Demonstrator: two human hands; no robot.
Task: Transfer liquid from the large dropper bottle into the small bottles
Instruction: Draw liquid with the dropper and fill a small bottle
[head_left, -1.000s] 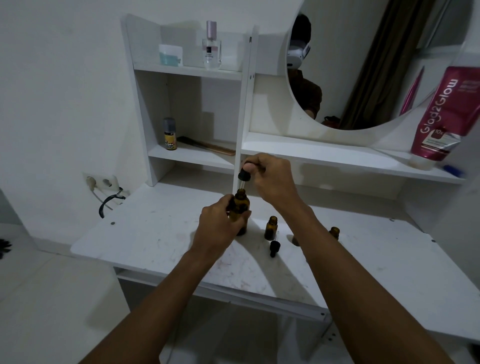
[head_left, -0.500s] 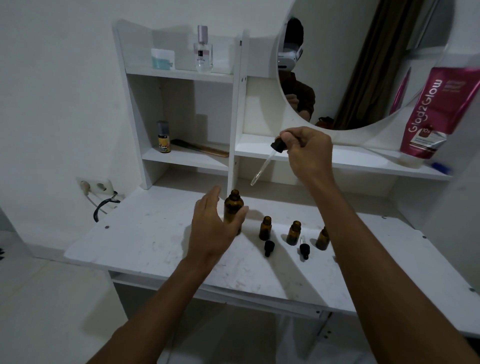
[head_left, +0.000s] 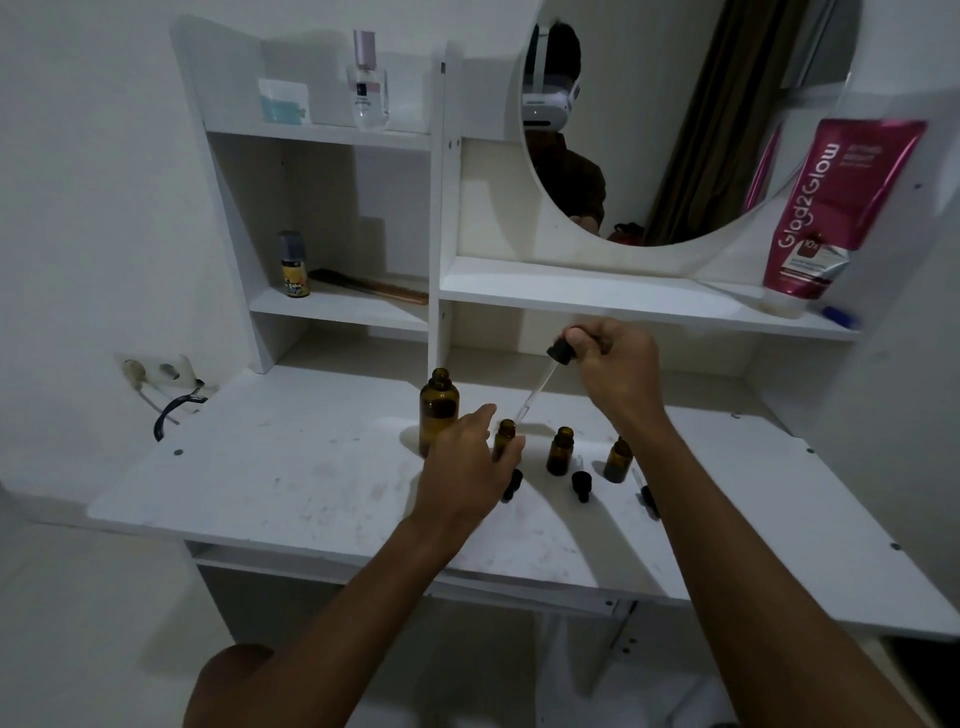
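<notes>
Nearest the person, just this side of the left hand (head_left: 467, 470), the small caps (head_left: 581, 483) lie loose on the table (head_left: 291, 483), each in front of a bottle, presumably so that every neck stands free for filling. The left hand is spread, forefinger and thumb reaching either side of the first small bottle (head_left: 504, 440), most likely to steady it (whether they actually press the glass I cannot tell). To that hand's right, toward the right forearm, the second small bottle (head_left: 560, 451) and third small bottle (head_left: 618, 460) stand upright and uncapped, apart from each other. Just above the first bottle's mouth hangs the glass tip of the dropper (head_left: 536, 394), slanted down and leftward from the right hand (head_left: 621, 371), which pinches its black bulb, a grip that suits squeezing out the charge. Whether the tube carries liquid is too fine to see. Beyond the left fingertips stands the large dropper bottle (head_left: 439, 410), open, likely kept close for refills. Farther off, behind both hands, runs the shelf (head_left: 597, 291).
</notes>
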